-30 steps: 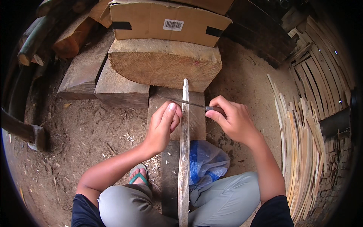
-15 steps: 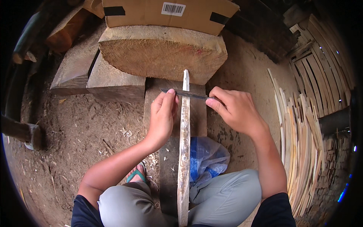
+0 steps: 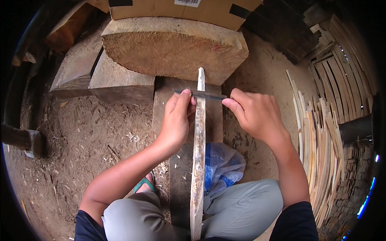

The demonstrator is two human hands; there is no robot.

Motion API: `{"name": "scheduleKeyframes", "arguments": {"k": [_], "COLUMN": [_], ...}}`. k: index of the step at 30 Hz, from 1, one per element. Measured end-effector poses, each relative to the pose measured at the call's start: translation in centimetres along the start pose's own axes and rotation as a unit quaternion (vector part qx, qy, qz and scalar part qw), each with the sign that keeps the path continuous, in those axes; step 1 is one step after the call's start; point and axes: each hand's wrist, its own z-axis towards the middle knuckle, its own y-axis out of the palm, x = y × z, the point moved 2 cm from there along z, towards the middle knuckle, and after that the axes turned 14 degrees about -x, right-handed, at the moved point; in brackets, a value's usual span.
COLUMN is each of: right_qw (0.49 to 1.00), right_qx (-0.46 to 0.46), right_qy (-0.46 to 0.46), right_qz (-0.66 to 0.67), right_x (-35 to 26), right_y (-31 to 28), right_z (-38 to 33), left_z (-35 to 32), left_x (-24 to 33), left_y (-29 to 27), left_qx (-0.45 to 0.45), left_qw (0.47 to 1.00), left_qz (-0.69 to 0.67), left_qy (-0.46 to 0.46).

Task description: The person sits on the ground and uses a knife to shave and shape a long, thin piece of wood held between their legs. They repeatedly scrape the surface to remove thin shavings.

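Note:
A long pale wooden stick (image 3: pixel 199 148) runs from between my legs up to the cut face of a thick wood block. Its far end is whittled white, while the rest keeps brownish, rough patches. Across it near the far end lies a dark knife (image 3: pixel 211 95), its blade touching the wood. My right hand (image 3: pixel 257 114) is closed round the knife's right end. My left hand (image 3: pixel 176 120) pinches the blade's left end between thumb and fingers, left of the stick.
The thick wood block (image 3: pixel 173 50) carries a cardboard box (image 3: pixel 161 11) beyond my hands. Squared timbers (image 3: pixel 120 82) lie to the left. A blue and clear plastic bag (image 3: pixel 225 166) rests by my right leg. Thin wooden strips (image 3: pixel 317 160) are stacked at right. Shavings (image 3: pixel 132 137) litter the dirt floor.
The view has shifted slightly, so block and box sit higher in it. Both hands still hold the knife across the stick at nearly the same spot.

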Motion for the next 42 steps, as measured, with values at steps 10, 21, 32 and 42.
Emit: {"name": "scheduleKeyframes", "arguments": {"k": [10, 21, 32, 42], "right_qw": [0.996, 0.997, 0.997, 0.993], "right_qx": [0.05, 0.045, -0.031, -0.065], "right_qy": [-0.007, -0.013, 0.017, 0.044], "right_qz": [-0.067, -0.057, 0.065, 0.091], "right_x": [-0.6, -0.3, 0.0, 0.1], "right_y": [0.3, 0.6, 0.4, -1.0], "right_z": [-0.2, -0.1, 0.3, 0.8], "left_z": [0.2, 0.5, 0.5, 1.2], "left_x": [-0.5, -1.7, -2.2, -1.9], "left_y": [0.0, -0.3, -0.2, -0.5], "left_qx": [0.01, -0.008, -0.008, -0.009], "left_qw": [1.0, 0.998, 0.996, 0.995], "left_qz": [-0.014, -0.043, -0.052, -0.062], "left_qy": [0.005, 0.05, 0.077, 0.073]}}
